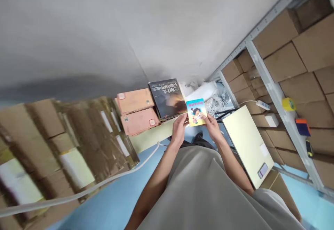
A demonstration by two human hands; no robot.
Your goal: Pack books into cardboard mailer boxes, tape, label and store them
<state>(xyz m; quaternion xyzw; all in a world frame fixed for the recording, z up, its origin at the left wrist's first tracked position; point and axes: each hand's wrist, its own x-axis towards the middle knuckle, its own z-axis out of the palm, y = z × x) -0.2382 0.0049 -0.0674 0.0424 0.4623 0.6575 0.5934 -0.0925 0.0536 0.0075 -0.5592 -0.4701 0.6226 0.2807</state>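
Right hand (212,127): thumb laid over the lower right of the cover, holding a thin booklet (196,111) with a blue-and-yellow illustrated front. Left hand (179,131): narrow, fingers curled in at the booklet's left edge; we cannot tell whether it pinches or only steadies, since any fingers behind are hidden.

Placement: the cover faces us with its Chinese title at the top. We judge the low side hold keeps title and drawing uncovered and the booklet level. Beyond the left hand, a dark-covered book (168,99) lies face up beside orange envelopes (134,101) and pink envelopes (139,121); we suppose the separate piles serve to keep kinds apart, all on a pale tabletop (148,137). A phone (263,170) rests on the pale cabinet (247,139) at right, well apart from the hands.

Position: we find the booklet between the two hands, in front of the torso, just right of the dark-covered book as we see it.
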